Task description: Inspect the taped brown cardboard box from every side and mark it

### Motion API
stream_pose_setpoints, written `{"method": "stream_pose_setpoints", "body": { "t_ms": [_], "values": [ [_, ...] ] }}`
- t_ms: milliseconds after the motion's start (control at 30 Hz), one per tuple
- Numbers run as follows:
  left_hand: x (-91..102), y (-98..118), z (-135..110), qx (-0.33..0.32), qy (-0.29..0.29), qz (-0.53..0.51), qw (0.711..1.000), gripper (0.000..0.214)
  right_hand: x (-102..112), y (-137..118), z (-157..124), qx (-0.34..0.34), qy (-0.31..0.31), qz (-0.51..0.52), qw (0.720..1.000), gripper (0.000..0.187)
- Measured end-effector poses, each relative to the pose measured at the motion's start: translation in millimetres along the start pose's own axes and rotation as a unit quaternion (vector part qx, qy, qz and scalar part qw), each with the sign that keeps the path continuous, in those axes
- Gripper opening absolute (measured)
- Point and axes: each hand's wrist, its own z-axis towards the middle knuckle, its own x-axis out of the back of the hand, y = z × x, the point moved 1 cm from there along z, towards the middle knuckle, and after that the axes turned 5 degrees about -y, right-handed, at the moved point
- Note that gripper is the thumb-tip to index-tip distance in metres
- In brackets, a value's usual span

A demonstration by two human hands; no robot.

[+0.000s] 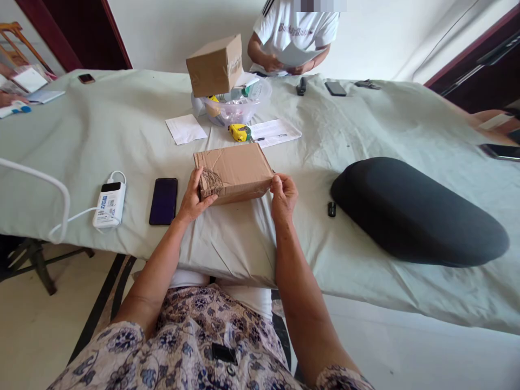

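So I've got my left hand (pixel 192 199) and right hand (pixel 283 196) gripping a beat-up cardboard box (pixel 238 165) by its ends.

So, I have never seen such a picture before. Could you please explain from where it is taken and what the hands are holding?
There is no machine here: a person works with two bare hands, seen by a camera worn on that person's head. The left hand and right hand hold a cardboard box at its two ends. On the pale green cloth, a dark phone lies to the left and a large black padded object to the right. Beyond the box are a yellow tape measure and a clear plastic basin. Across the table sits another person.
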Motion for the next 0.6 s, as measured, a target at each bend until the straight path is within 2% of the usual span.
{"method": "stream_pose_setpoints", "body": {
  "t_ms": [67,233,433,600],
  "values": [
    [-0.5,-1.5,-0.7,0.010,0.010,-0.003,1.000,0.102,-1.2,0.6,-0.4,0.011,-0.009,0.015,1.000,0.055],
    [0.5,2.9,0.0,0.027,0.058,-0.054,0.997,0.083,-4.0,0.1,-2.8,0.026,-0.044,0.020,0.998,0.057],
    [7.2,4.6,0.7,0.042,0.132,-0.096,0.986,0.077,-10.8,0.7,-7.3,0.033,-0.083,0.000,0.996,0.053],
    [9.6,3.4,0.5,0.045,0.135,-0.097,0.985,0.079,-12.3,-0.3,-9.2,0.007,-0.104,0.014,0.994,0.056]
  ]
}}
